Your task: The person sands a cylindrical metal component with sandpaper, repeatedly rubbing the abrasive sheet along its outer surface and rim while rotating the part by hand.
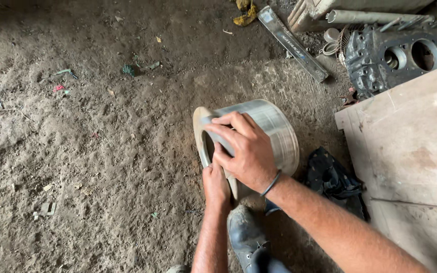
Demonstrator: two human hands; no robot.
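Only one view here, the head camera looking straight down at a dirt floor (102, 151). A big shiny metal cylinder (274, 129) with a flange at one end lies on its side on the dirt, a bit right of the middle of the floor, its open bore facing left. The right hand (246, 151) is spread over the top of it, fingers curled down over the flange edge and gripping the rim, a dark band around that wrist. The left hand (216, 184) comes up from below and presses against the lower part of the flange; its fingers are mostly tucked behind the right hand and the metal, so I honestly can't tell how far open it is or whether it's actually gripping. Just below the hands there's a dark scuffed shoe (246, 237), cut off at the bottom edge. Right of the cylinder a dark crumpled cloth (332, 179) lies on the dirt, touching the edge of a wooden board (410, 146) that fills the right side and runs out of frame. In the far right corner sits a dark cast engine part (395, 58) with two round bores, with pipes and scrap behind it that are hard to sort out. A flat metal bar (292, 43) lies diagonally near the far edge, with a yellowish rag (246, 15) just beside it.
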